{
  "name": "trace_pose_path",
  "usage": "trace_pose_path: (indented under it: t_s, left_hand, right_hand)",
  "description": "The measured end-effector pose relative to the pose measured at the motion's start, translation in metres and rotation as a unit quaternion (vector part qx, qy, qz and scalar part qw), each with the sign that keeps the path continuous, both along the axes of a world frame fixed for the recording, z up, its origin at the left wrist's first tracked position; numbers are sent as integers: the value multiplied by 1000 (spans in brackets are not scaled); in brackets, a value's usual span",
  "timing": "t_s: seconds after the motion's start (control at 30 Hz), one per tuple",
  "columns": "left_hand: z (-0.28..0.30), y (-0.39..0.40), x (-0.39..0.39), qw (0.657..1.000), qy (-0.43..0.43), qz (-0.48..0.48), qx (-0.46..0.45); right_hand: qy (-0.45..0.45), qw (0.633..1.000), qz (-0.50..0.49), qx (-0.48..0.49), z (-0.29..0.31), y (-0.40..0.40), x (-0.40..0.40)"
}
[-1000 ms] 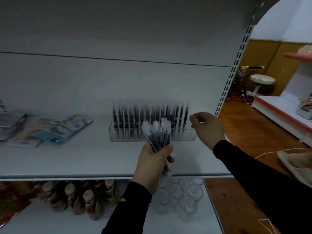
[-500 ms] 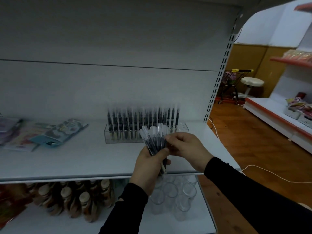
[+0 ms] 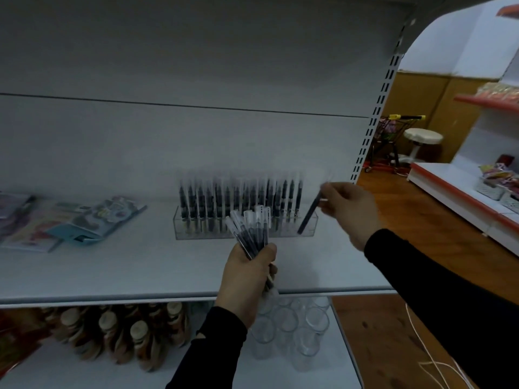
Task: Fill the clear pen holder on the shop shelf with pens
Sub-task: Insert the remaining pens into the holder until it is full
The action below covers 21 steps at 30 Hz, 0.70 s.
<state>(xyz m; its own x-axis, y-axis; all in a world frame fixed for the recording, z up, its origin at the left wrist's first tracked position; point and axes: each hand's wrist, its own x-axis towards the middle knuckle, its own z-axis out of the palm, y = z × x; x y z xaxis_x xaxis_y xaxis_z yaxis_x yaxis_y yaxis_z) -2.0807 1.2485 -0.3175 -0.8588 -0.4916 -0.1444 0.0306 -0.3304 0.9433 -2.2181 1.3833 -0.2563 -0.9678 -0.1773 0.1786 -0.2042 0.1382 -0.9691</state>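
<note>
Your right hand [image 3: 346, 211] pinches one pen [image 3: 309, 216] near its top end, fingers closed on it, tip slanting down-left toward the right end of the clear pen holder [image 3: 245, 227]. That tilt makes sense: tip goes in first, then you straighten it up. The tip looks to be at or just over the holder's right end, but the blur means I can't tell if it's in a slot or just in front.

Your left hand [image 3: 247, 272] is wrapped tight round a bundle of spare pens [image 3: 250, 230], caps up and fanned out, held just in front of the holder's middle, over the shelf [image 3: 126, 273] toward its front edge. Good spot for it: stock stays near the right hand, so each pick is short.

The holder sits toward the back of the shelf, right of centre, near the right edge w/ the slotted upright. It's packed w/ upright pens from its left end across most of its length; only the right end seems to have free slots, approx. where the pen is heading. So the job is well along, I'd say, w/ the bundle left to place.

Off to the left, flat packets [image 3: 92, 220] lie well apart from the holder, no interference.

Watch for: knocking neighbours when you stand the pen up, since the rows are tight.
</note>
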Motion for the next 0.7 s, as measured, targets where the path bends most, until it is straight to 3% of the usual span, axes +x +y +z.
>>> trace_pose_path:
  t_s: [0.1,0.3,0.7]
  left_hand:
    - [0,-1,-1,1000,9,-3,6]
    - [-1,-3,-3,1000,3,-7,5]
    - [-1,-6,-6,1000,7,-10,8]
  right_hand:
    - [106,989,-61,82,5,5,-20]
    - [178,970,-86,144,7,-10,-43]
    - [189,952,-69,230,-15,-25,-56]
